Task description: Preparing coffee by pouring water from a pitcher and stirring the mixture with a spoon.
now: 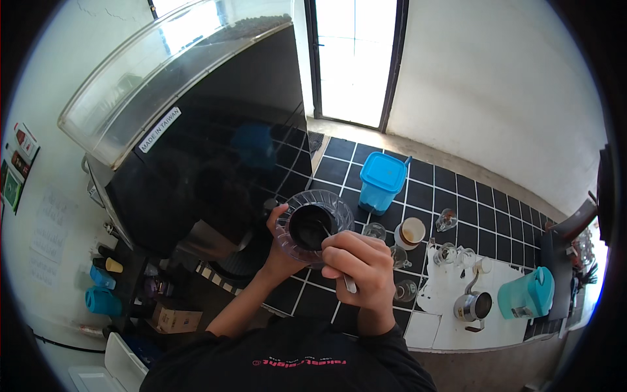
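Note:
Before my chest, my left hand [284, 252] is closed around a clear ribbed pitcher [343, 208], seen from above. Within its wide rim sits a round black cup or insert [297, 223] with dark contents. My right hand [360, 264] grips a metal spoon [349, 284] between thumb and fingers. The spoon's thin stem reaches over the black rim into the dark opening; its far tip cannot be made out. Whether the black piece is separate from the clear pitcher cannot be told. Both hands are close together above the tiled counter.
A large black machine [210, 147] with a clear hopper stands at left. On the black-tiled counter [303, 299] are a blue lidded container [382, 179], a white cup [410, 231] and several glass cups. Further right stand a metal gooseneck kettle [472, 306] and a turquoise pitcher [526, 294].

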The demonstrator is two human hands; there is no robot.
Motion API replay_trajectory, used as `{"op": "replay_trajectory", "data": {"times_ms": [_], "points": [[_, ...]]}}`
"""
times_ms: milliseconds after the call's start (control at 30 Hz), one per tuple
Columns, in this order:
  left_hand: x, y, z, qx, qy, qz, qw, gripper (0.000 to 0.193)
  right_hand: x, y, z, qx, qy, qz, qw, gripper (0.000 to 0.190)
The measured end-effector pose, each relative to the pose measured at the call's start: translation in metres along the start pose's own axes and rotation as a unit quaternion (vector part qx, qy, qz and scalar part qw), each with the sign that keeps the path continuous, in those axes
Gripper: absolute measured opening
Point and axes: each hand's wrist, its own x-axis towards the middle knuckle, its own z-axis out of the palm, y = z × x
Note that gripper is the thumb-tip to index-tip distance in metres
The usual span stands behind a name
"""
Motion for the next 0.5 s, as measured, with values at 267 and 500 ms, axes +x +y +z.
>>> {"op": "replay_trajectory", "data": {"times_ms": [267,500], "points": [[-0.007,-0.003,0.006,-0.06,0.04,-0.018,0.997,0.046,0.0,-0.005,-0.003,0.006,-0.026,0.004,1.0,0.022],[-0.012,-0.02,0.01,0.044,0.003,-0.019,0.999,0.054,-0.003,-0.006,-0.003,-0.006,-0.038,0.01,0.999,0.022]]}}
